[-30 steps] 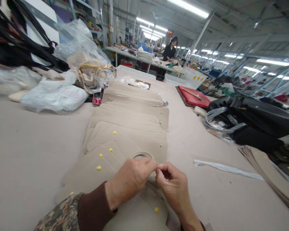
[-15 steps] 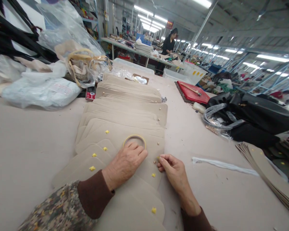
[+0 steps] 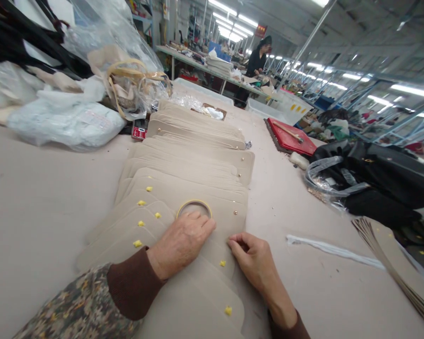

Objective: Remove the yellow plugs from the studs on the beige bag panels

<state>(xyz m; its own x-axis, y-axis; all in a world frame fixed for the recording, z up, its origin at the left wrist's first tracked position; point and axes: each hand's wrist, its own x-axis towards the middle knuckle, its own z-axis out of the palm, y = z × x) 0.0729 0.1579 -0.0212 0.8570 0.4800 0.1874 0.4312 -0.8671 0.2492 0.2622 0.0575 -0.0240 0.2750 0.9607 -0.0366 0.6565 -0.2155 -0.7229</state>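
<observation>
A long overlapping row of beige leather panels [image 3: 194, 160] runs up the table, several marked with small yellow tape squares [image 3: 137, 243] and brass studs. My left hand [image 3: 180, 242] lies on a near panel with its fingers resting on a roll of yellow tape [image 3: 194, 205]. My right hand [image 3: 252, 261] has its fingers curled and pressed down at the right edge of the same panel; whether it holds anything is hidden. A yellow square [image 3: 222, 263] sits between the two hands.
Plastic bags and beige straps [image 3: 127, 80] are piled at the back left. At right lie a red pad with a hammer [image 3: 291, 139], black leather goods [image 3: 374, 176], a white strip [image 3: 332, 249] and a fanned stack of panels [image 3: 392, 256]. A person works at a far table [image 3: 257, 59].
My hands, pinched together above the tape roll a second ago, have come down onto the panel. The right hand moved down to the panel's right edge; the left lies over the roll.
</observation>
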